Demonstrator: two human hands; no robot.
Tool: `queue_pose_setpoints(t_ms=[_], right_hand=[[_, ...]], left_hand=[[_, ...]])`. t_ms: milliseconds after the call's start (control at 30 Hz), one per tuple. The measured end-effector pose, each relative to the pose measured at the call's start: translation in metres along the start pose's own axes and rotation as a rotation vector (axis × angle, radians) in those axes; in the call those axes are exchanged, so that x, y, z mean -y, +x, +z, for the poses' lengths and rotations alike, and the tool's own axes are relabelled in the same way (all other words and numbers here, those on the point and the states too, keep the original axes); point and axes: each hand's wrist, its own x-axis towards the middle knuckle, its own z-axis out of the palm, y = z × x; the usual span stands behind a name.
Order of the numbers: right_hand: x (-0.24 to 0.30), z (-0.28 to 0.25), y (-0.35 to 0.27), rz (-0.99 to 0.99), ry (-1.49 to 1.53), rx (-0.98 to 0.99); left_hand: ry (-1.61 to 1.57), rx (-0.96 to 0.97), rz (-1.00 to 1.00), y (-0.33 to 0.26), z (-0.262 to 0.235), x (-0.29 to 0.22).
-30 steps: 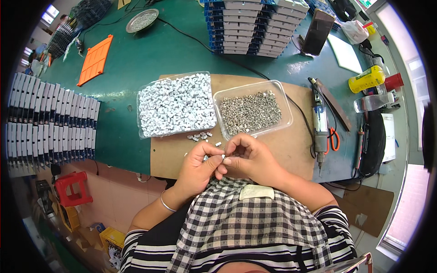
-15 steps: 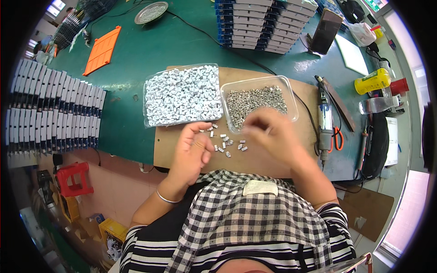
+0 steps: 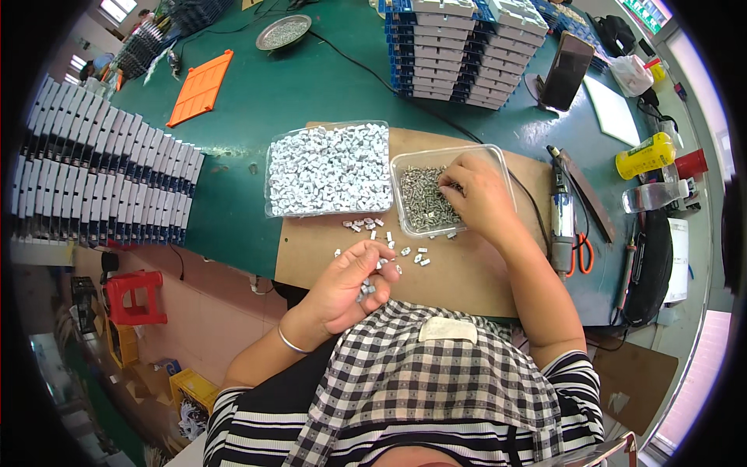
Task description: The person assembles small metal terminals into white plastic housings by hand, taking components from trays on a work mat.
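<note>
My left hand (image 3: 348, 289) is curled palm-up above the front of the brown board, with several small white plastic pieces (image 3: 366, 291) cupped in its fingers. Its thumb and forefinger come close together. More loose white pieces (image 3: 405, 251) lie scattered on the board just beyond it. My right hand (image 3: 481, 193) reaches into a clear plastic tub of small metal screws (image 3: 424, 200), fingertips bunched down among them. What those fingertips pinch is hidden. Left of that tub stands a clear tray heaped with white plastic pieces (image 3: 328, 170).
An electric screwdriver (image 3: 561, 222), orange-handled scissors (image 3: 586, 255) and a phone (image 3: 566, 71) are on the right. Stacked white-and-blue modules stand at the left (image 3: 101, 167) and at the back (image 3: 459, 54). An orange plastic panel (image 3: 200, 88) and a round metal dish (image 3: 284, 33) lie farther back.
My right hand has moved from above the board's loose pieces into the screw tub. My left hand has dropped nearer to me, and white pieces now show in it. The view has shifted slightly.
</note>
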Motion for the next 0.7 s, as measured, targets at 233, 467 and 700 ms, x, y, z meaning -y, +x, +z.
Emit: queue_pose_setpoints(t_ms=[233, 467, 700], right_hand=[[-0.001, -0.001, 0.002, 0.059, 0.063, -0.052], [0.005, -0.004, 0.001, 0.204, 0.122, -0.144], [0.013, -0.019, -0.008, 0.300, 0.365, -0.055]], left_hand=[[0.081, -0.081, -0.052, 0.014, -0.001, 0.002], [0.132, -0.093, -0.081, 0.014, 0.001, -0.002], [0.062, -0.055, -0.069, 0.015, -0.006, -0.002]])
